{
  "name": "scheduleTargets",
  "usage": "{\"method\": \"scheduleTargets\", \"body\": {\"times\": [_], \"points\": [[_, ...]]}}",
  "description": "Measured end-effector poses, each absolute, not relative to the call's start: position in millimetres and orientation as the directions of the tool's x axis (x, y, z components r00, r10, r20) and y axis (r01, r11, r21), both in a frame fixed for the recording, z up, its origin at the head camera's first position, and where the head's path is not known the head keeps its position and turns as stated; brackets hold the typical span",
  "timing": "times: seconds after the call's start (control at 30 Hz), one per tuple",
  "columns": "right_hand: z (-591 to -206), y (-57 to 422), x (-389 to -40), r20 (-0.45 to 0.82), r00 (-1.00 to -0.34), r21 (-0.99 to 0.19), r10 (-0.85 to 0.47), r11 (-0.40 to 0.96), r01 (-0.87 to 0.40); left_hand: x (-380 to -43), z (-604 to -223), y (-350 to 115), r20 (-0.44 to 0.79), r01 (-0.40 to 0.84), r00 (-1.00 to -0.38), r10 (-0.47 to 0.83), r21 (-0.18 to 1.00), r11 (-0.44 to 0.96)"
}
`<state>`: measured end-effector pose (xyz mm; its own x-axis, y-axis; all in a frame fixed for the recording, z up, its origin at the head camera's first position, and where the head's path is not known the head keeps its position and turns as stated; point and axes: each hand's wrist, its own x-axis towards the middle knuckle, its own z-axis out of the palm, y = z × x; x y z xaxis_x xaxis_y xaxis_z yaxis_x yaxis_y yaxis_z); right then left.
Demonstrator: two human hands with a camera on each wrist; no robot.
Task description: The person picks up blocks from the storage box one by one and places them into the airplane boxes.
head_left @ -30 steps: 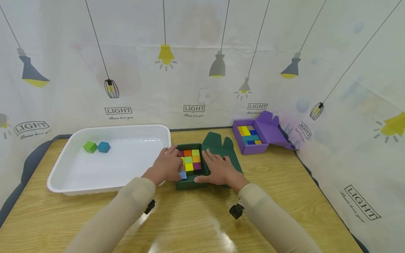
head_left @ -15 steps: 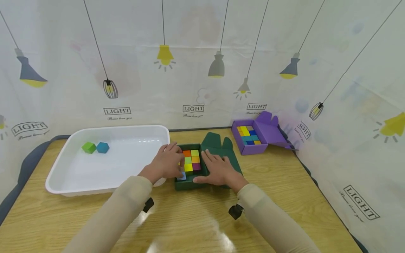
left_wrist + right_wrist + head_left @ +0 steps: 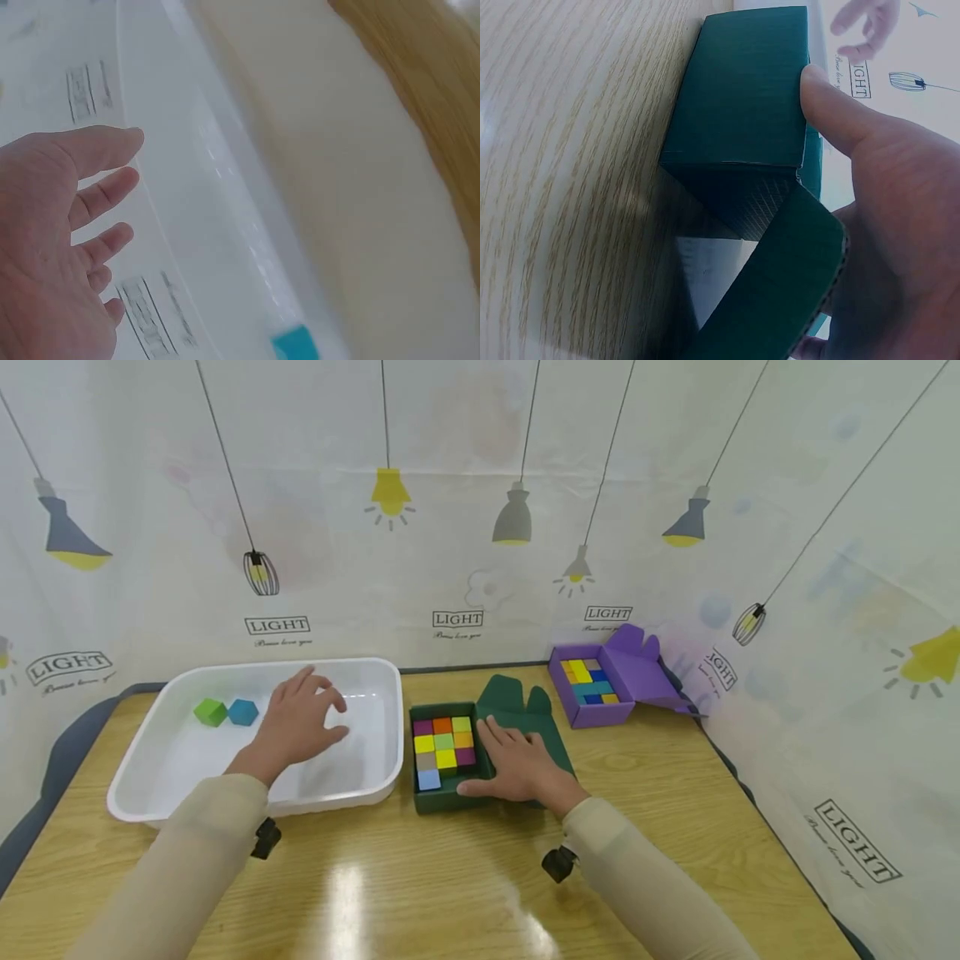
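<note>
My left hand [image 3: 300, 720] hovers over the white tray [image 3: 365, 793], fingers loosely bent and nothing held. A green cube [image 3: 211, 712] and a blue cube [image 3: 243, 712] lie in the tray just left of it; the left wrist view catches the blue cube [image 3: 295, 343] too. My right hand [image 3: 517, 760] rests on the right side of the dark green box [image 3: 447, 802], fingers extended over the opened lid [image 3: 551, 724] and thumb at the front rim. Inside that box sit rows of coloured cubes [image 3: 444, 741], with a light blue cube [image 3: 428, 779] at the front left corner.
A purple box [image 3: 602, 714] with its lid folded out to the right stands at the back right, holding coloured blocks [image 3: 592, 682]. Behind the wooden table [image 3: 420, 885] hangs a lamp-printed backdrop [image 3: 337, 552], which continues along the right side.
My left hand has let go of the light blue cube in the green box and swung left over the white tray. The right hand has stayed in place.
</note>
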<state>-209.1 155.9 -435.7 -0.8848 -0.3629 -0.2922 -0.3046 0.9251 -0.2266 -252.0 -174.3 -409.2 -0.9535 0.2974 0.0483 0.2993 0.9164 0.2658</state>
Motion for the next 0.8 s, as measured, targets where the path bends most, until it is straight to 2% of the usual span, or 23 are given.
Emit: {"method": "scheduleTargets", "body": {"times": [0.17,0.37,0.8], "points": [[-440,157,-208,-0.307,-0.879,-0.229,-0.364,0.925,-0.303,-255,-419,-224,0.015,0.198,-0.979,0.201,0.264,0.944],[-441,158,-208,-0.300,-0.882,-0.225,-0.365,0.925,-0.306,-261,-429,-269,-0.016,0.092,-0.995,0.098,0.207,0.974],[-438,157,-209,-0.293,-0.887,-0.213,-0.357,0.929,-0.304,-272,-430,-290,-0.126,0.025,-0.991,0.045,0.156,0.987]]}}
